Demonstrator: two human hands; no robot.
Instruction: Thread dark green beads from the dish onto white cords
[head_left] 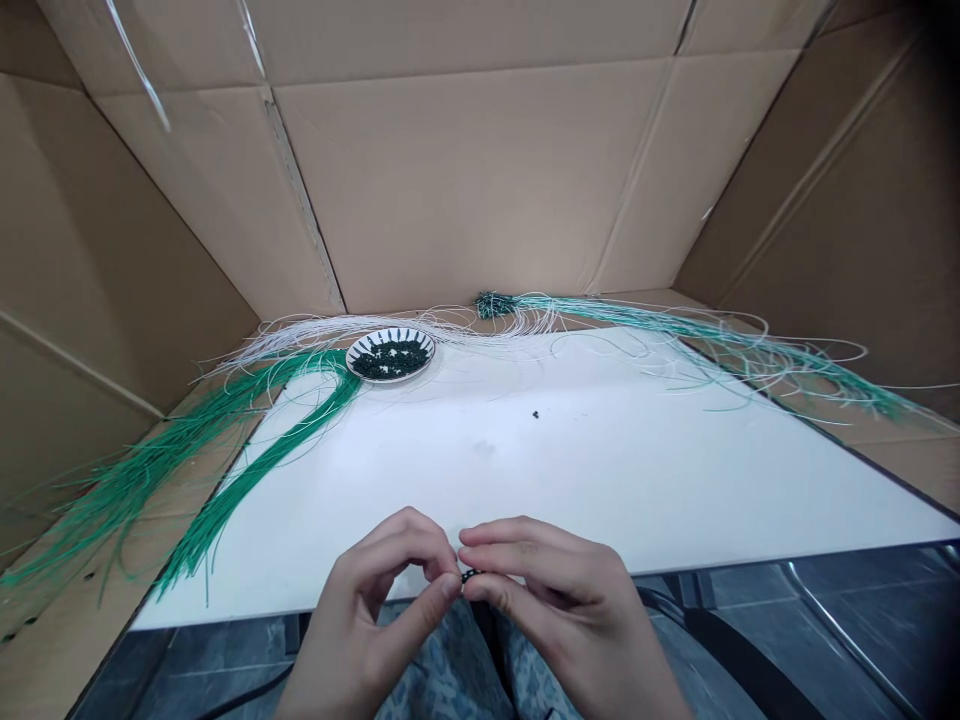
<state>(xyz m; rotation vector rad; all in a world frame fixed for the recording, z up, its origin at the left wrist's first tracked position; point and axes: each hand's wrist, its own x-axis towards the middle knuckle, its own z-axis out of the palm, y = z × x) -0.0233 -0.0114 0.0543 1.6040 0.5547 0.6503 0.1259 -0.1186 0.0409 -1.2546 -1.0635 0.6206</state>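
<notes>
Near the front edge of the white board [480, 460], my two hands meet fingertip to fingertip. A small dark beaded piece [469, 575] shows between them. My left hand [390, 590] pinches its left end between thumb and index finger. The thumb and fingers of my right hand [551, 585] close on its right end. Any thread on the piece is too fine to make out. Farther back, a white ribbed dish [427, 346] holds dark green beads [390, 360]. A tiny dark piece [535, 414] lies on the board beyond my hands.
Green strands [262, 465] spread over the board's left side and past its edge. White strands [300, 330] lie behind the dish. A green and white bundle [675, 320] with a dark beaded end [495, 304] stretches to the right. Cardboard walls [480, 180] surround the board.
</notes>
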